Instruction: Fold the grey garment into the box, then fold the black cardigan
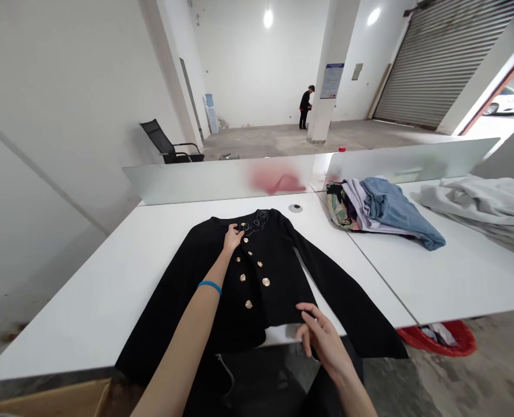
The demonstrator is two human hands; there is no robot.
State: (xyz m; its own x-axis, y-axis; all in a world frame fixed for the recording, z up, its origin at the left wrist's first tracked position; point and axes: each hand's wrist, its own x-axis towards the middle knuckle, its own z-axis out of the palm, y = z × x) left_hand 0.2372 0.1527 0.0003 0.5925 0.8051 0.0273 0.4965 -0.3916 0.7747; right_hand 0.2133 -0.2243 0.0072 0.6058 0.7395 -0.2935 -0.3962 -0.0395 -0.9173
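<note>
A black jacket (283,272) with gold buttons and dark rose-like trim at the neckline lies spread on a white table (87,284), its sleeves angled out to both sides and its hem hanging near the front edge. My left hand (233,237) reaches across it, fingers pinched on the front opening just below the collar. At the lower right corner of the hem is my right hand (320,333), its fingers apart and the upper ones at the cloth's edge. A blue band (210,286) circles my left wrist.
Folded clothes with blue denim (396,205) and a pale cloth heap (491,200) lie to the right. A frosted divider (196,182) runs behind the table. Below the edge sit a red-lined bin (461,339) and a cardboard box (66,399). A person (304,108) stands far back.
</note>
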